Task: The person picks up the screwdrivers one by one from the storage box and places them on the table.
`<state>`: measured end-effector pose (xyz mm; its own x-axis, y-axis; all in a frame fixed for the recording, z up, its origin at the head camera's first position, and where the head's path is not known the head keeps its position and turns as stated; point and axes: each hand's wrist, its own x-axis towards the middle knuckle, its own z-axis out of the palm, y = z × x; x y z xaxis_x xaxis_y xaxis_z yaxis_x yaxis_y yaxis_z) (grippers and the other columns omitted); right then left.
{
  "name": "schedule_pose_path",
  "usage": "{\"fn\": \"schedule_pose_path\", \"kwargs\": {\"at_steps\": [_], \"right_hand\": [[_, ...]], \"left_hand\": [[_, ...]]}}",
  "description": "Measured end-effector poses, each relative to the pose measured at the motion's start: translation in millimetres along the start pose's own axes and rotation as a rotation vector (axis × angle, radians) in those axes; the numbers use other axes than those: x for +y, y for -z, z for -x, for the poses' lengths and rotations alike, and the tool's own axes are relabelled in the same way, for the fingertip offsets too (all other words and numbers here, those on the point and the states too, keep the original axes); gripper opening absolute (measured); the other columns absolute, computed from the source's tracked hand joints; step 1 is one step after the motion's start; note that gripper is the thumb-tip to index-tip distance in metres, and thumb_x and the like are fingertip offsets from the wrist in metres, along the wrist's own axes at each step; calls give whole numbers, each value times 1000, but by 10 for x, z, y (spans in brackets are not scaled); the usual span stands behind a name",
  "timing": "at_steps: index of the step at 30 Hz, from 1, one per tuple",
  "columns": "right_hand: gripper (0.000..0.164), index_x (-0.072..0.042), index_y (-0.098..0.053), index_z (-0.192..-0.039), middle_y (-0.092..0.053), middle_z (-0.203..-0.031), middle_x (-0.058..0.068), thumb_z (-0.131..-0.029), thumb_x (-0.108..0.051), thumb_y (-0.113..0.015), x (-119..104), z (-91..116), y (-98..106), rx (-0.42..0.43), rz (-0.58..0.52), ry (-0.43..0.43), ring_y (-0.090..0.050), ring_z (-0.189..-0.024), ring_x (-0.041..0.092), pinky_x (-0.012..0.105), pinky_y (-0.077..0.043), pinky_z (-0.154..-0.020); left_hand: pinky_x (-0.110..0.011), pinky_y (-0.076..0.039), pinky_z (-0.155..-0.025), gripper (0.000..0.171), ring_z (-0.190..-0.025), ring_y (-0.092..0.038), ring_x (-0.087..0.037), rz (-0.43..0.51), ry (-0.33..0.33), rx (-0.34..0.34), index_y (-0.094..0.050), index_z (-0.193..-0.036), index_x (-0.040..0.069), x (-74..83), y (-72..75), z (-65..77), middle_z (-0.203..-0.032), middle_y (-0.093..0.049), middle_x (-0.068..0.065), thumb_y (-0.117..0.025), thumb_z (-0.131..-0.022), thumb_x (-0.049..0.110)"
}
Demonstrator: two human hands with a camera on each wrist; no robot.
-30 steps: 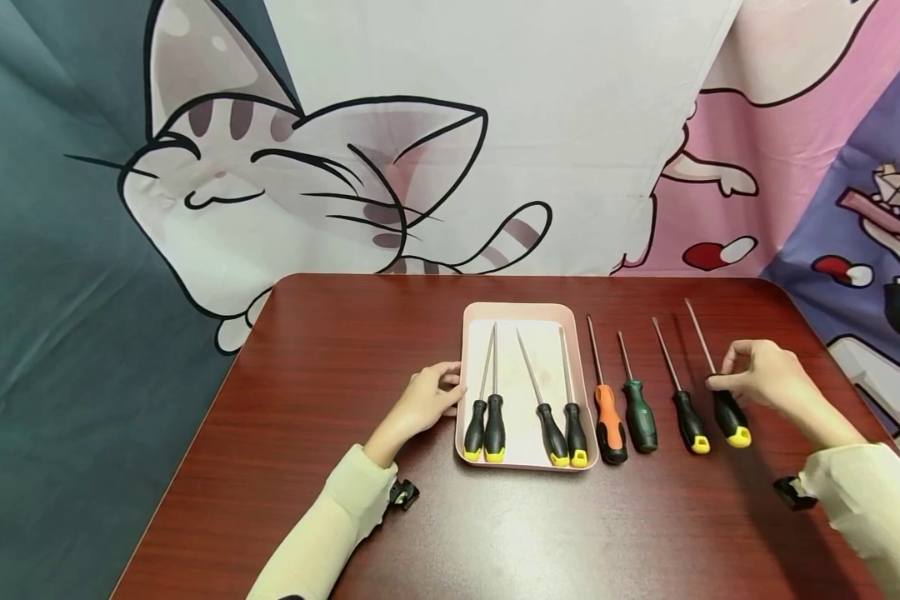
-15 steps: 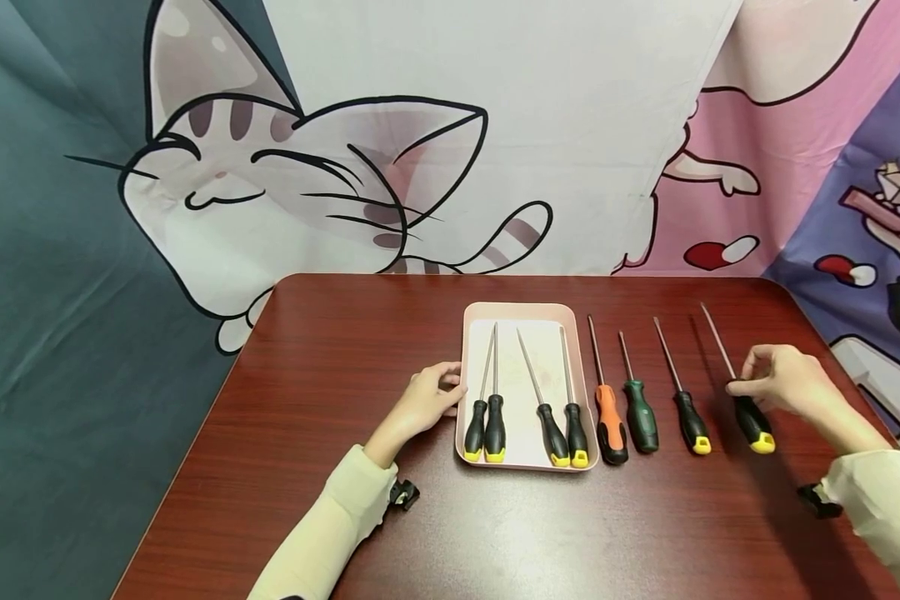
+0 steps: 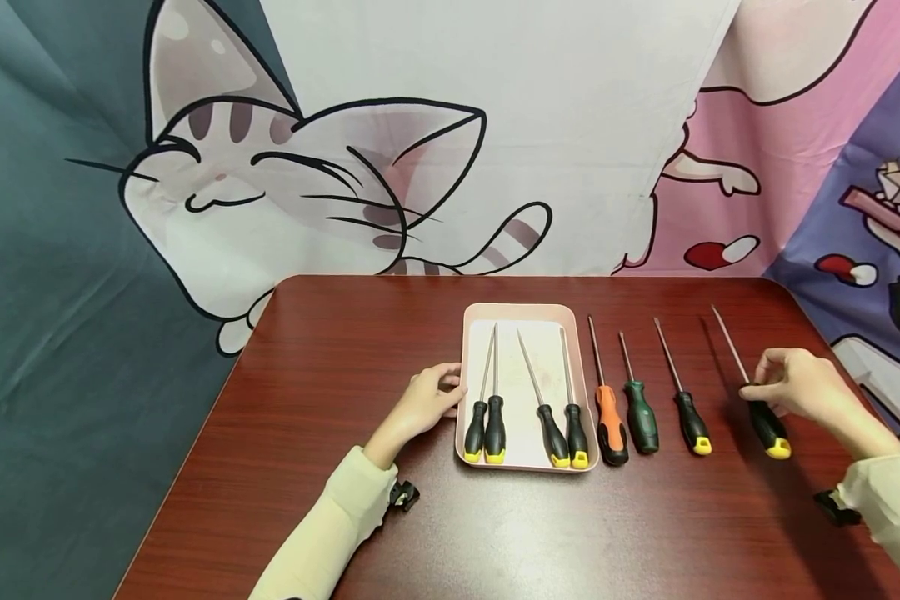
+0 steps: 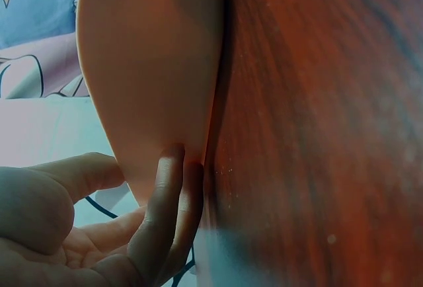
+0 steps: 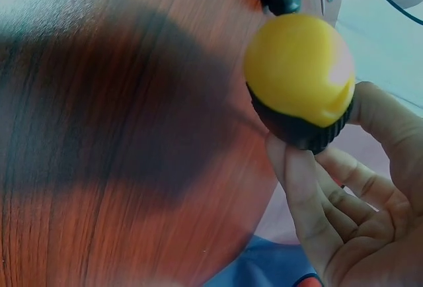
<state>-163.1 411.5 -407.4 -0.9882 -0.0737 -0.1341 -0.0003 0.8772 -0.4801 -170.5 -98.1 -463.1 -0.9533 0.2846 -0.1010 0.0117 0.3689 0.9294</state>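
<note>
My left hand (image 3: 422, 402) holds the left rim of a pale pink tray (image 3: 467, 350). In the left wrist view its fingers (image 4: 165, 201) lie against the tray's outer wall (image 4: 152, 69), with the thumb at the rim. Two pairs of black-handled screwdrivers with yellow ends lie in the tray, one pair (image 3: 495, 429) at left, the other (image 3: 552, 437) at right. My right hand (image 3: 798, 390) pinches the upper handle of a black screwdriver (image 3: 765, 429) at far right, its shaft pointing away. The right wrist view shows its yellow end (image 5: 297, 69) close up, above the tabletop.
Right of the tray lie an orange-and-black screwdriver (image 3: 610, 425), a green one (image 3: 641, 417) and a black one with a yellow end (image 3: 692, 423), roughly in a row. The brown table (image 3: 345, 333) ends at a cartoon-printed curtain (image 3: 570, 125) behind.
My right hand has moved to the right with the black screwdriver, widening its distance from the other screwdrivers. The left hand and the tray have stayed put.
</note>
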Motion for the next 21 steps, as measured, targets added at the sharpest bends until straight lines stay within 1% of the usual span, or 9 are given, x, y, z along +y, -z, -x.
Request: {"fn": "schedule_pose_path", "kwargs": {"at_steps": [11, 21], "right_hand": [[28, -3, -56, -77, -67, -66, 5, -79, -11, -83, 54, -20, -35, 8, -1, 35, -65, -55, 22, 31, -56, -46], [28, -4, -56, -79, -63, -64, 1, -79, -12, -83, 133, -51, -96, -3, 24, 49, -64, -54, 21, 30, -54, -46]], "left_hand": [[-32, -63, -63, 43, -83, -72, -34, 23, -5, 7, -52, -137, -10, -6, -5, 0, -114, -67, -27, -61, -96, 1], [-32, -63, -64, 43, -82, -72, -33, 18, -14, 10, -52, -136, -10, -4, -8, 3, -114, -67, -27, -61, -96, 1]]}}
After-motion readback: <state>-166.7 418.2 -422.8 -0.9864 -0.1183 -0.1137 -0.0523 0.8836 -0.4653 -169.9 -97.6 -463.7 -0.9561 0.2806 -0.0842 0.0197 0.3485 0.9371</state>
